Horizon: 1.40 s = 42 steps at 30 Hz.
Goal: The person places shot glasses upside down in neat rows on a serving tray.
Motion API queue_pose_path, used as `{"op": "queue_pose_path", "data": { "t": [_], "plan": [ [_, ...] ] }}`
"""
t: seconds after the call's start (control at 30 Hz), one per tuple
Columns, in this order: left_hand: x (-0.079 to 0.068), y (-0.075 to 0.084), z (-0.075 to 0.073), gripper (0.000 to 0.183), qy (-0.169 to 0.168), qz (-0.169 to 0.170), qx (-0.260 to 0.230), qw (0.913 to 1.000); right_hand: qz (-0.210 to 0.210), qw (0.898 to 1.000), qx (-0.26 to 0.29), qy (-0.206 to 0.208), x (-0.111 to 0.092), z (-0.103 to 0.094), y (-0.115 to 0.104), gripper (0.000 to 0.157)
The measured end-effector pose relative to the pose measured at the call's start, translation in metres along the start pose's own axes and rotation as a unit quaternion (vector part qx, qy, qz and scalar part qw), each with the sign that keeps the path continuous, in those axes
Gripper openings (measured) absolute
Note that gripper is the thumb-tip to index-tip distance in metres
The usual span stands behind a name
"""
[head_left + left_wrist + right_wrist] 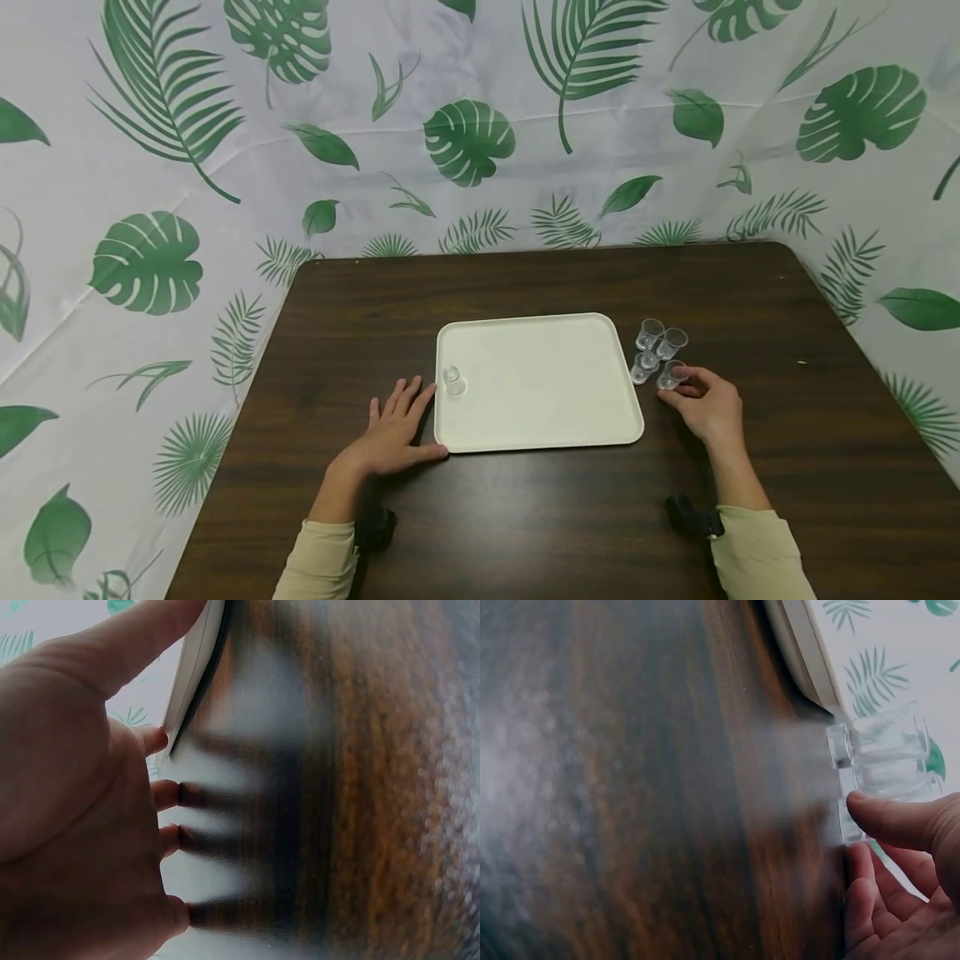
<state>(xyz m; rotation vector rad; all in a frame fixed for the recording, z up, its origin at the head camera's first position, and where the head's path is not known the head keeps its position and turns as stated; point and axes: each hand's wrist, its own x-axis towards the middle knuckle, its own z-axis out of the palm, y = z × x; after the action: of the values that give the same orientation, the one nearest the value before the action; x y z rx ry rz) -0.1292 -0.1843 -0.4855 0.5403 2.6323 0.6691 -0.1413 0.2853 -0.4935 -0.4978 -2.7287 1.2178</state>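
Observation:
A cream tray [540, 383] lies on the dark wooden table. Near its left end one small clear shot glass [453, 380] stands on it. My left hand [393, 433] rests spread at the tray's left front corner, thumb and a fingertip against the rim; in the left wrist view the fingertips [174, 915] touch the tabletop. Just right of the tray, several clear shot glasses [649, 334] stand close together. My right hand [708, 408] pinches the nearest shot glass [670, 377] of that group between thumb and fingers. Its base [849, 823] appears at table level in the right wrist view.
The table [540, 525] reaches back to a white cloth backdrop [360, 192] printed with green leaves, which also hangs along both sides. A dark band [375, 528] sits at the left wrist, another [693, 517] at the right.

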Motion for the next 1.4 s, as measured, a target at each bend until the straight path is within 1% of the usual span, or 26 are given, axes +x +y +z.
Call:
{"op": "queue_pose_path", "data": {
  "t": [0.17,0.4,0.5,0.63,0.77,0.93,1.03,1.2,1.4],
  "plan": [
    [-0.001,0.0,0.0,0.1,0.001,-0.001,-0.001,1.0,-0.003,1.0,-0.001,0.002,-0.002,0.0,0.001,0.04],
    [-0.002,0.0,0.0,0.1,0.01,0.007,-0.004,0.9999,-0.011,1.0,0.004,0.013,-0.001,0.0,0.002,0.039],
    [-0.003,0.0,0.0,0.099,0.011,0.007,-0.007,0.9999,-0.008,1.0,0.003,0.011,-0.001,0.001,0.003,0.04],
    [-0.003,-0.001,0.001,0.099,0.012,0.008,-0.01,0.9999,0.003,1.0,0.013,-0.003,0.0,0.0,0.004,0.043],
    [0.0,-0.004,0.003,0.1,0.012,0.007,-0.011,0.9998,0.009,0.999,0.037,-0.011,0.0,-0.003,0.007,0.047],
    [0.001,-0.009,0.007,0.102,0.013,0.008,-0.012,0.9998,-0.002,0.997,0.079,0.003,0.0,-0.005,0.012,0.045],
    [-0.001,-0.005,0.005,0.101,0.011,0.005,-0.011,0.9999,-0.002,0.994,0.106,0.01,0.001,-0.006,0.014,0.044],
    [-0.001,-0.001,0.005,0.099,0.005,-0.003,-0.009,0.9999,0.013,0.988,0.156,0.01,-0.001,-0.009,0.015,0.041],
    [0.0,-0.001,0.005,0.099,0.007,0.0,-0.009,0.9999,0.02,0.985,0.172,0.021,-0.005,-0.015,0.009,0.037]
  ]
}}
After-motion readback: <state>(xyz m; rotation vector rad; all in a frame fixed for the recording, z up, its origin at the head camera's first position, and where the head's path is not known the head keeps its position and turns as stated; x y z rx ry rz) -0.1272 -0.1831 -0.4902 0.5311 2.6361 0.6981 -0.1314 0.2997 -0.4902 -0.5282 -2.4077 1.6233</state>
